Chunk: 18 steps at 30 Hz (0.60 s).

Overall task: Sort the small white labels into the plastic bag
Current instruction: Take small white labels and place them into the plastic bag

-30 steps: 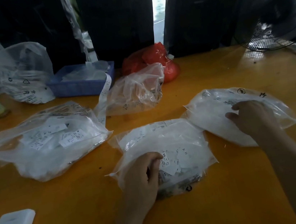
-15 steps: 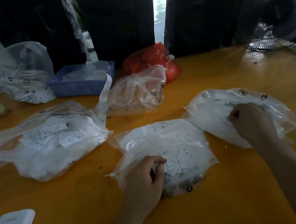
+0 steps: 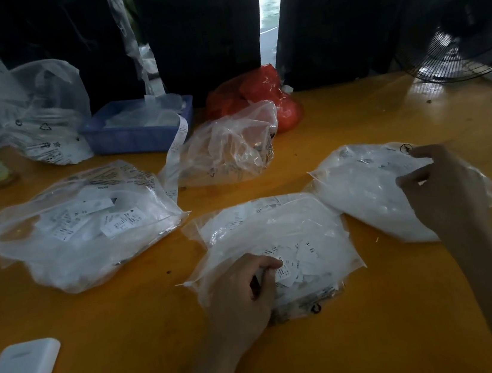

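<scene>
Glossy table (image 3: 410,305) (orange), crinkly clear plastic bag (image 3: 276,238).

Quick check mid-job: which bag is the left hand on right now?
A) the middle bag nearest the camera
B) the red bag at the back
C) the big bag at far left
A: the left hand grips the middle bag of small white labels.

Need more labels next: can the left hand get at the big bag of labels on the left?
Probably yes: bare table lies between the left hand and that left bag, but the hand now grips the middle bag.
</scene>
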Tool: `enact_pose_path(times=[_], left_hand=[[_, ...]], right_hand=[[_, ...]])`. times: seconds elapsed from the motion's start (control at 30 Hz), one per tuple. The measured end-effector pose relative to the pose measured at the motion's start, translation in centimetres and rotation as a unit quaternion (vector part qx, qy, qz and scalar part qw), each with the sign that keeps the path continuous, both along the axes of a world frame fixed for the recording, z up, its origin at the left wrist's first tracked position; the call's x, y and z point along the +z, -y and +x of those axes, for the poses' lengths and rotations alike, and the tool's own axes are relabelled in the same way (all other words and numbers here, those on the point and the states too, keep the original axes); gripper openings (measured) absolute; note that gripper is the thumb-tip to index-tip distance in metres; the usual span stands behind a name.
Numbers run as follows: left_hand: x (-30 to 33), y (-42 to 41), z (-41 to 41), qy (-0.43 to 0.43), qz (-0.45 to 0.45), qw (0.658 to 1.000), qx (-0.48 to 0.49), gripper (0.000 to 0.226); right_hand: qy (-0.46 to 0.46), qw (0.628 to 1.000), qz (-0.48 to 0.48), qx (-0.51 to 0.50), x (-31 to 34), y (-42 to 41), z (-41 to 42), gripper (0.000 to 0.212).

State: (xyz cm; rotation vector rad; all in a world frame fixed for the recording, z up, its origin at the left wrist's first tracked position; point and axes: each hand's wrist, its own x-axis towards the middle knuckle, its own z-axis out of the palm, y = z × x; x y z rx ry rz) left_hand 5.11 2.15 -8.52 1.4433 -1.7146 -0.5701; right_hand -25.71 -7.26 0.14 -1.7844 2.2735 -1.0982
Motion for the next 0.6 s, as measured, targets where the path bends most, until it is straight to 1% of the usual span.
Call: enact_pose_path(times=[0.1,0.2,0.27,0.33,0.4,0.43,0.47,0.53,0.6], left_hand=[[0.2,-0.2,0.0,-0.010,-0.001,1.000,-0.002,0.018],[0.1,-0.2,0.0,-0.011,0.004,1.000,-0.005,0.017],[0.3,-0.2,0.0,-0.032,0.000,0.999,-0.005,0.020],[0.7,-0.4,-0.1,-0.086,0.005,0.996,-0.015,0.033],[0.9,-0.9,0.0,-0.161,0.014,0.986,-0.029,0.047],[0.9,-1.1,0.1,-0.187,0.017,0.981,-0.036,0.052],[0.9,-1.2,0.2,-0.203,0.015,0.978,-0.042,0.055],[1.1,-1.2,0.3,-0.202,-0.004,0.978,-0.054,0.060],[1.5,-1.1,0.3,-0.166,-0.020,0.984,-0.057,0.064]], right_hand=[[0.016,1.000,-0.002,0.001,0.3,-0.3,0.2,0.040],[0.005,1.000,-0.002,-0.007,0.9,-0.4,0.9,0.022],[0.013,0.999,-0.026,0.020,1.5,-1.3,1.8,0.017],[0.049,0.995,-0.023,0.089,2.6,-3.2,3.2,0.014],[0.114,0.973,0.030,0.201,3.4,-5.5,5.3,0.009],[0.134,0.954,0.069,0.260,3.5,-6.6,6.5,0.007],[0.132,0.933,0.114,0.314,3.4,-7.4,7.8,0.003],[0.083,0.899,0.195,0.384,2.2,-8.3,10.2,0.011],[0.034,0.887,0.232,0.397,0.7,-8.4,12.1,0.015]])
